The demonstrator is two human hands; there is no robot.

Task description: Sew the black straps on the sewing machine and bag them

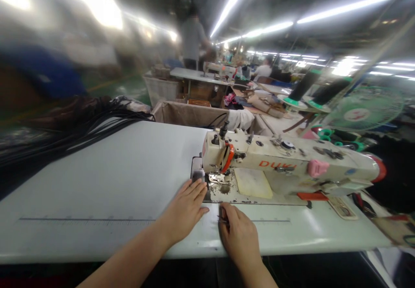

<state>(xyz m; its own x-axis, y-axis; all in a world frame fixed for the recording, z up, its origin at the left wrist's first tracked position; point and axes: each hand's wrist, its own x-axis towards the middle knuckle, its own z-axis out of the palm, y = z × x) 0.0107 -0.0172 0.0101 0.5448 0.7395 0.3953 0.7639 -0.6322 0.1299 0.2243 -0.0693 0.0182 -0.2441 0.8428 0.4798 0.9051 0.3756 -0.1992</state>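
Long white sewing table (97, 180) ran across the factory floor, with a bundle of black cords (81, 126) at ten o'clock and an industrial sewing machine (285, 162) at two o'clock. Left hand (184, 206) lay spread flat on the tabletop, its fingertips just below the needle plate (216, 178). At one o'clock from it, right hand (238, 236) pinched what looked like a thin metal sliver (223, 219), though its fingers hid most of it.

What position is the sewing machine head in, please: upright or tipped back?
Upright: the sewing machine head sits level on its bed, set into the white table, and is not tilted back.
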